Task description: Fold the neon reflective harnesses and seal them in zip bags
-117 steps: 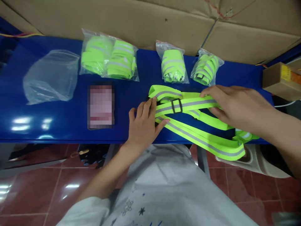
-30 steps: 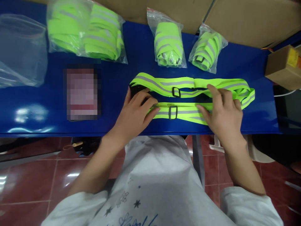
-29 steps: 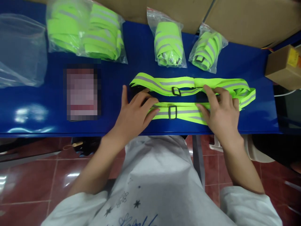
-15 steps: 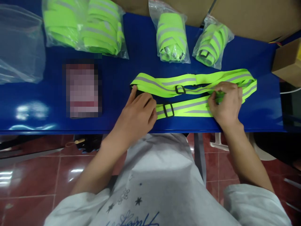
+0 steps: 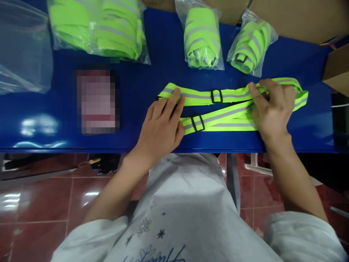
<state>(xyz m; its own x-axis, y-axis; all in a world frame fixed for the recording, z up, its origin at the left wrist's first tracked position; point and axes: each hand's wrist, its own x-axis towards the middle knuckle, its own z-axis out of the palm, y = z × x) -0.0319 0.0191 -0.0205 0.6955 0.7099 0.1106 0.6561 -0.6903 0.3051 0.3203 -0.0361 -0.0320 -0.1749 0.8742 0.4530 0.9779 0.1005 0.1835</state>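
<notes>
A neon yellow-green reflective strap [image 5: 234, 108] with grey stripes lies looped in two long bands on the blue table. Two black slide buckles show on it, an upper buckle [image 5: 217, 96] and a lower buckle [image 5: 197, 123]. My left hand [image 5: 162, 122] rests on the strap's left end, fingers spread over the upper band and thumb beside the lower one. At the right part, my right hand [image 5: 274, 105] has its fingers bent around the bands and grips them; its palm hides part of the loop.
Clear bags of rolled neon straps lie along the back: a left bag [image 5: 120, 32], a middle bag [image 5: 203, 38] and a right bag [image 5: 251, 45]. An empty plastic bag [image 5: 23, 54] and a blurred-out rectangular item [image 5: 96, 102] are at left. Cardboard boxes [image 5: 297, 20] border the back.
The upper band now lies flatter and straighter, its buckle turned. My left fingers have spread out onto it. My right hand has shifted to the right and slightly up along the strap.
</notes>
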